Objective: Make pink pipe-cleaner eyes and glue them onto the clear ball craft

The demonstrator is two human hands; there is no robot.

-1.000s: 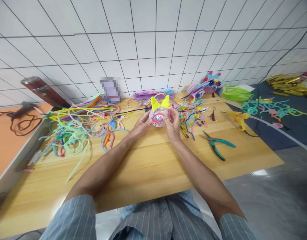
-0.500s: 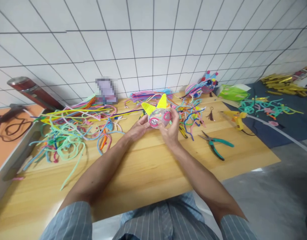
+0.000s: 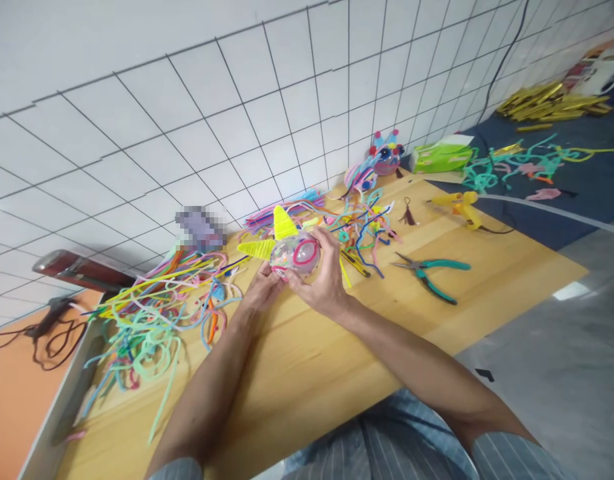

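Held up between two hands, over the wood table [image 3: 297,373], near the middle of the view: a clear ball [image 3: 289,256] with two yellow horns [image 3: 285,225], one out at nine o'clock and one at eleven, and pink rings [image 3: 303,264] on the front

Could slip out, maybe, because of being so round and smooth, and bump down on the wood
Could bend or lose a horn, if pushed from the side, because of sticking out so far with no finger close by to help
Could rub a pink ring loose too, because of a thumb pressing so near
Could perhaps dent, if squeezed too hard; hard to tell from here how thin or thick
Could catch a horn in the big messy pile of fuzzy wires [image 3: 154,337] at eight o'clock from the ball, or in the smaller pile [image 3: 377,221] at two o'clock, if put down too near
Less to fear from the pliers [image 3: 421,269], well apart at three o'clock

Now the grip: right hand [image 3: 325,283] at four o'clock, curled round and clamped on the ball, with thumb on the low front and fingers over the far side, only as wide apart as the ball in between
Left hand [image 3: 263,288] at eight o'clock, fingers bent in and closed on the low edge, some tips hidden, so no way to tell how tight
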